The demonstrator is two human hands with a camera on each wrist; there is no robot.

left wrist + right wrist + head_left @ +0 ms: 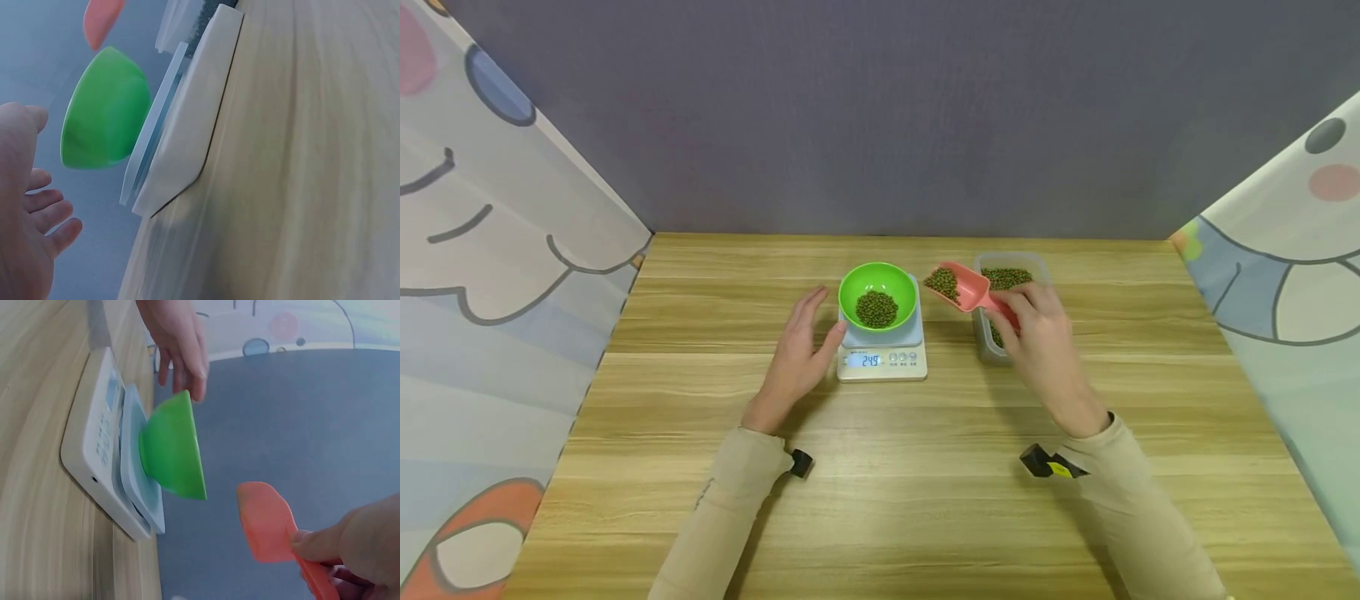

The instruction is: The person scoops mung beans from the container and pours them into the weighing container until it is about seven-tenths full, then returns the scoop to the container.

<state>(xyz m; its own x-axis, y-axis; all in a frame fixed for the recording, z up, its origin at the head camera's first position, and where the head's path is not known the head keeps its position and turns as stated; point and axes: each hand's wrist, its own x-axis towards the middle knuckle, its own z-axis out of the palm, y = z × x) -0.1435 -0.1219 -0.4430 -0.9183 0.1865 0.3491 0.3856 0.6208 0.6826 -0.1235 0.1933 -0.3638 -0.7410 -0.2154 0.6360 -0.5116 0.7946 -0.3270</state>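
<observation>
A pink scoop (972,288) loaded with small green beans (943,283) is held by its handle in my right hand (1043,350). The scoop's mouth points left, in the air between the bowl and the bean box. A bright green bowl (852,293) with a heap of beans (877,309) at its bottom stands on a white kitchen scale (882,365), whose display (864,361) appears to read 24.9. My left hand (797,354) hovers with extended fingers just left of the bowl. In the left wrist view a gap shows between that hand and the green bowl (106,112).
A clear plastic box (992,354) with more green beans stands right of the scale, partly under my right hand. The wooden table (925,492) meets a grey panel (895,117) at the back. Cartoon-printed sheets (490,250) flank both sides.
</observation>
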